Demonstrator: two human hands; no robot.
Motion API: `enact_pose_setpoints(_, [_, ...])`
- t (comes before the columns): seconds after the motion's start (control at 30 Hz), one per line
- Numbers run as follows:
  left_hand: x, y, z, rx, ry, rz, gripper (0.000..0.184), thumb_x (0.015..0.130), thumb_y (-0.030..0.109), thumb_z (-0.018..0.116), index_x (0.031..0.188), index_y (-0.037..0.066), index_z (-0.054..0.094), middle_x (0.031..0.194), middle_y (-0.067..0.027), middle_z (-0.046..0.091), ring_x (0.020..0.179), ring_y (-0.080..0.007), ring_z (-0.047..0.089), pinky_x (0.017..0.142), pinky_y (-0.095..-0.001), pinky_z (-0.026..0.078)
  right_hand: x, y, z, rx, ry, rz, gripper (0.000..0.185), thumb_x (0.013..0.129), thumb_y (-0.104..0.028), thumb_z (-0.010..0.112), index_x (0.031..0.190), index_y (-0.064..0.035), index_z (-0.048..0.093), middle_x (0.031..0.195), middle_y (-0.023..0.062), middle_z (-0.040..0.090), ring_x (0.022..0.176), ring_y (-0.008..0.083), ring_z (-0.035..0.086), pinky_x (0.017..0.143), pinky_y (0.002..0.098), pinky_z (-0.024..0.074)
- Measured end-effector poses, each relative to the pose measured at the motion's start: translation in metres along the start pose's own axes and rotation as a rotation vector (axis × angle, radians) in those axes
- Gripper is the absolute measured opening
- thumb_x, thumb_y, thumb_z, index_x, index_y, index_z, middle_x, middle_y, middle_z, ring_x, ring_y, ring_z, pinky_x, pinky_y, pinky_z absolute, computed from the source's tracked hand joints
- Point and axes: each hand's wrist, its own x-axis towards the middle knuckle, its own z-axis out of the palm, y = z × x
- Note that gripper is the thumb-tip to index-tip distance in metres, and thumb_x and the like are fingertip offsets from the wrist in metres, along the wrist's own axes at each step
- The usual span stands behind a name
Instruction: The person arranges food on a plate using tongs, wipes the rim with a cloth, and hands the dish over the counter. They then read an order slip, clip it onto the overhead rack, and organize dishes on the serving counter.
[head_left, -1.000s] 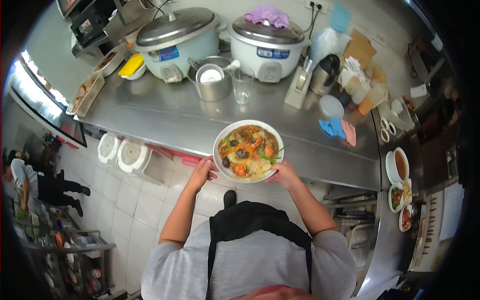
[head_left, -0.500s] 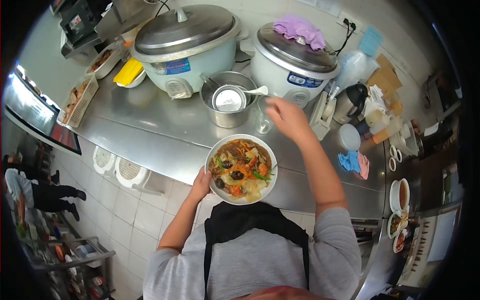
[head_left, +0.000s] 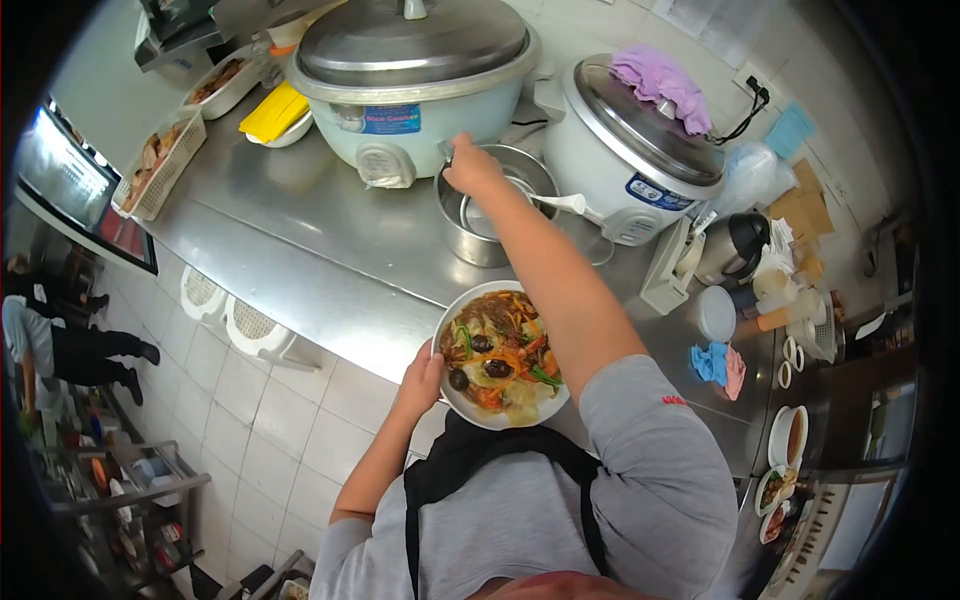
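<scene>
My left hand (head_left: 420, 378) grips the left rim of a white plate (head_left: 452, 405), close to my apron. Glossy noodles (head_left: 497, 335) with vegetables and dark mushroom-like pieces fill it. My right hand (head_left: 472, 168) is closed over the left rim of a steel pot (head_left: 478, 248), around the handle of a metal utensil whose lower part is hidden. Inside the pot sits a smaller round metal vessel, partly behind my wrist. A white-handled spoon (head_left: 565, 203) rests across the pot's right side. My forearm passes over part of the plate and the clear glass (head_left: 600, 250).
Two large rice cookers (head_left: 430, 120) (head_left: 635, 165) stand behind the pot, the right one topped by a purple cloth (head_left: 660, 85). Baskets of food (head_left: 160, 165) line the left. A thermal jug (head_left: 735, 245) and cloths (head_left: 710, 362) lie right. Another person (head_left: 75, 345) stands far left.
My right hand has moved left from beside the glass to the utensil at the pot's far-left rim. My left hand still holds the plate. The view has shifted slightly.
</scene>
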Motion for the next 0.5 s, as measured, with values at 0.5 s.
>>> enact_pose_setpoints(0.5, [0.0, 0.001, -0.002, 0.009, -0.056, -0.023, 0.036, 0.085, 0.022, 0.034, 0.118, 0.007, 0.035, 0.067, -0.0026, 0.052, 0.041, -0.0061, 0.044, 0.034, -0.0178, 0.036, -0.07, 0.069, -0.139, -0.121, -0.069, -0.089, 0.02, 0.061, -0.013, 0.056, 0.078, -0.0037, 0.051, 0.074, 0.0144, 0.057, 0.072, 0.0276, 0.055, 0.063, 0.0348, 0.0428])
